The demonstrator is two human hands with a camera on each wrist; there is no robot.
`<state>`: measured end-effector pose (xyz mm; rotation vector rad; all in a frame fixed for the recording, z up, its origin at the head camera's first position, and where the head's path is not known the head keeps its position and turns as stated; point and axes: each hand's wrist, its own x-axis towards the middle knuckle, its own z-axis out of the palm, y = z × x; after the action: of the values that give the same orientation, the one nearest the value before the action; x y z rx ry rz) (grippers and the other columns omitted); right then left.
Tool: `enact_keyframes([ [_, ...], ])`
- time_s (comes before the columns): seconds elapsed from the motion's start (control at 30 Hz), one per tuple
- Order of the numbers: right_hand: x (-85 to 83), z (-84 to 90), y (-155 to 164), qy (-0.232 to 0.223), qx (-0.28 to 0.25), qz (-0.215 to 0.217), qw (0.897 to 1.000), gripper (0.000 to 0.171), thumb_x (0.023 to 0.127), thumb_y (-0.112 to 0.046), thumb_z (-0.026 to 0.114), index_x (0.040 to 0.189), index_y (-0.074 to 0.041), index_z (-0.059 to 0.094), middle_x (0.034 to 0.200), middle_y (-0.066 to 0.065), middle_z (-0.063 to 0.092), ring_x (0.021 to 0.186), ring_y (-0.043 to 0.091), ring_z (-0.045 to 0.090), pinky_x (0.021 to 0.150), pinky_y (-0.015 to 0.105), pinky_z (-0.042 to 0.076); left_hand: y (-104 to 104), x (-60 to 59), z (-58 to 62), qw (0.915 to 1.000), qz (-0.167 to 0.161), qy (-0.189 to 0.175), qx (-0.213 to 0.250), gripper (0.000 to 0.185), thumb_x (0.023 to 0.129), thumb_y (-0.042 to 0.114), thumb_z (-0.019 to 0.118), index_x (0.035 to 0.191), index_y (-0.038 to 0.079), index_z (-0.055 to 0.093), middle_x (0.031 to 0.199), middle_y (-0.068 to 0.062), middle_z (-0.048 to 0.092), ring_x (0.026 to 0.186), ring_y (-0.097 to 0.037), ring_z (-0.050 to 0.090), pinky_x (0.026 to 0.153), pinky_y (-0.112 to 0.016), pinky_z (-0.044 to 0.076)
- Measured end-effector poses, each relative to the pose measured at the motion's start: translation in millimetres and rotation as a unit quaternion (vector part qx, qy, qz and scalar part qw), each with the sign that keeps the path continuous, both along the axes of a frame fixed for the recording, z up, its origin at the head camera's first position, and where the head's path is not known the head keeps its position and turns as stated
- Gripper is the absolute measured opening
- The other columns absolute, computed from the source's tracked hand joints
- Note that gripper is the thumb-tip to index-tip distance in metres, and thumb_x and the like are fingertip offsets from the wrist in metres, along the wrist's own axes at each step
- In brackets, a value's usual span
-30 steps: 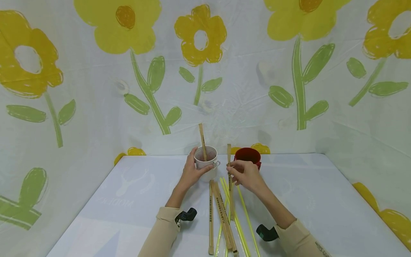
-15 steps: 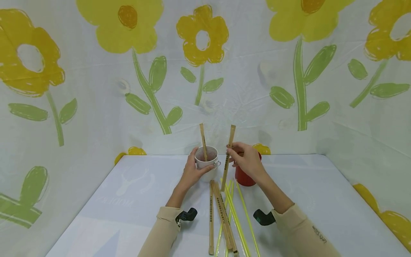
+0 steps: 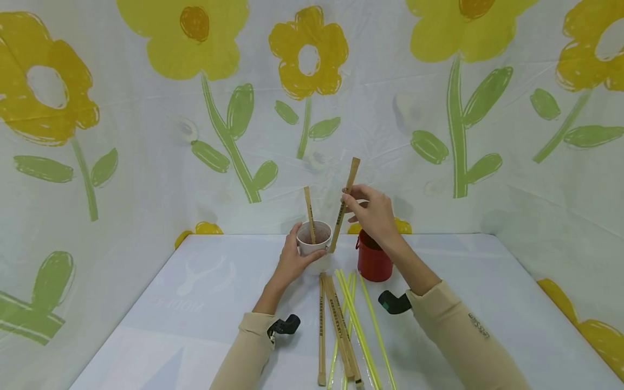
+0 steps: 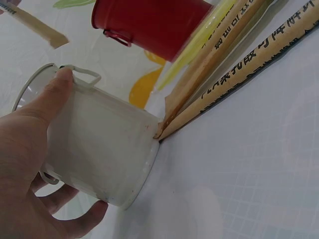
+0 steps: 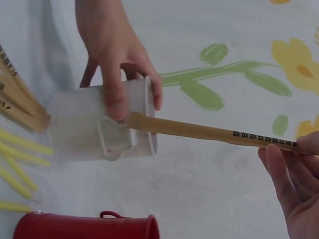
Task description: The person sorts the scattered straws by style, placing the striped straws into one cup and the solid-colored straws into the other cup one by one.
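My left hand holds a small white metal bucket around its side, the thumb near a wire ear at the rim. One brown paper-wrapped straw stands leaning inside that bucket. Between thumb and fingers, my right hand pinches another long paper-wrapped straw with dark printed characters. It slants upright, its lower end beside the bucket's right rim; in the right wrist view that end overlaps the bucket near the rim. Whether it touches cannot be told.
A red bucket stands on the white table to the right, partly behind my right wrist. Several paper-wrapped straws and yellow straws in clear wrap lie in front of the buckets. A flowered cloth hangs behind.
My right hand has lifted the paper-wrapped straw up off the pile, tilting it so its lower end swings left towards the white bucket. My left hand has stayed on the bucket.
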<state>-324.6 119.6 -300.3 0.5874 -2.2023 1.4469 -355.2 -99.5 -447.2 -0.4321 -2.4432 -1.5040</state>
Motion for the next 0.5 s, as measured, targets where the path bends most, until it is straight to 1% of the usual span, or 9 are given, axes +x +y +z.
enact_keyframes([
  [0.1, -3.0, 8.2, -1, 0.009, -0.003, -0.003, 1.0, 0.025, 0.096, -0.018, 0.063, 0.113, 0.0, 0.067, 0.104, 0.02, 0.073, 0.075, 0.031, 0.074, 0.058, 0.032, 0.059, 0, -0.3, 0.3, 1.0, 0.002, 0.0, -0.001, 0.101, 0.077, 0.041, 0.083, 0.155, 0.022, 0.021, 0.148, -0.012, 0.039, 0.135, -0.032, 0.044, 0.107, -0.055, 0.041],
  [0.17, -4.8, 12.8, -1, 0.012, -0.005, -0.004, 1.0, 0.025, 0.096, -0.019, 0.063, 0.113, -0.001, 0.067, 0.104, 0.019, 0.073, 0.076, 0.03, 0.074, 0.058, 0.03, 0.059, -1, -0.4, 0.5, 1.0, 0.003, 0.001, -0.003, 0.1, 0.077, 0.041, 0.083, 0.155, 0.023, 0.022, 0.148, -0.012, 0.04, 0.135, -0.032, 0.045, 0.107, -0.055, 0.041],
  [0.2, -10.6, 11.1, 0, 0.013, -0.008, -0.004, 1.0, 0.026, 0.096, -0.022, 0.064, 0.113, -0.003, 0.068, 0.104, 0.016, 0.074, 0.076, 0.029, 0.074, 0.058, 0.028, 0.058, -1, -0.4, 0.5, 1.0, 0.004, 0.0, -0.004, 0.1, 0.077, 0.041, 0.082, 0.155, 0.023, 0.022, 0.148, -0.012, 0.04, 0.135, -0.032, 0.044, 0.107, -0.055, 0.041],
  [0.33, -13.8, 14.4, -5, 0.016, -0.012, -0.005, 1.0, 0.025, 0.096, -0.021, 0.064, 0.113, -0.004, 0.068, 0.104, 0.016, 0.074, 0.077, 0.028, 0.074, 0.059, 0.027, 0.058, -1, 0.0, 1.0, 1.0, 0.004, -0.001, -0.003, 0.1, 0.078, 0.041, 0.082, 0.155, 0.023, 0.022, 0.149, -0.012, 0.039, 0.136, -0.032, 0.044, 0.108, -0.055, 0.04],
  [0.5, -15.6, 9.0, -11, 0.001, -0.004, -0.005, 1.0, 0.022, 0.096, -0.018, 0.064, 0.112, -0.004, 0.068, 0.103, 0.015, 0.074, 0.078, 0.027, 0.074, 0.058, 0.027, 0.058, -1, -0.3, -0.2, 1.0, 0.001, 0.002, -0.006, 0.098, 0.079, 0.042, 0.081, 0.155, 0.023, 0.022, 0.15, -0.011, 0.038, 0.136, -0.031, 0.044, 0.108, -0.055, 0.04],
])
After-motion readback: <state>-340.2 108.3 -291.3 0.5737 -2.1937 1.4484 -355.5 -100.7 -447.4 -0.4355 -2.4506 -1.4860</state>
